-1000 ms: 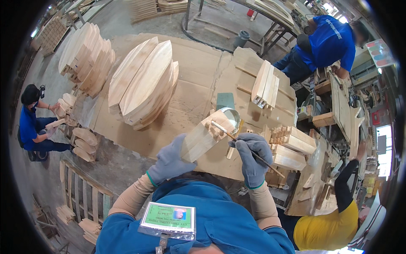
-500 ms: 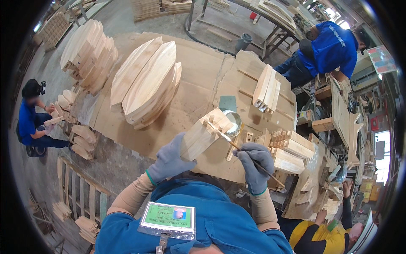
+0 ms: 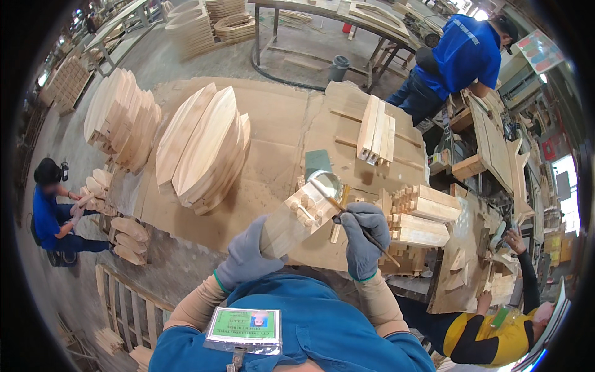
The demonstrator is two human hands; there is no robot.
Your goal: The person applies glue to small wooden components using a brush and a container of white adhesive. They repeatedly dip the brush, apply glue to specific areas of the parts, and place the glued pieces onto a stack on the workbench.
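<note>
Left hand [image 3: 248, 257], gloved, grips one wood block [image 3: 296, 218], tilted above the surface [image 3: 279, 133]. Right hand [image 3: 362, 239] pinches one thin brush [image 3: 350, 217], tip on the block's notched end. Since a second ago the block sits lower and nearer; brushing goes on. One round tin [image 3: 326, 183] behind. Two leaning board stacks [image 3: 204, 146]; three co-workers around.

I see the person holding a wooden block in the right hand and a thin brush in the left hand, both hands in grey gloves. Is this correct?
Not quite: the hands are swapped. In the head view, the left hand holds the wooden block, and the right hand holds the thin brush. Both hands do wear grey gloves.
</note>
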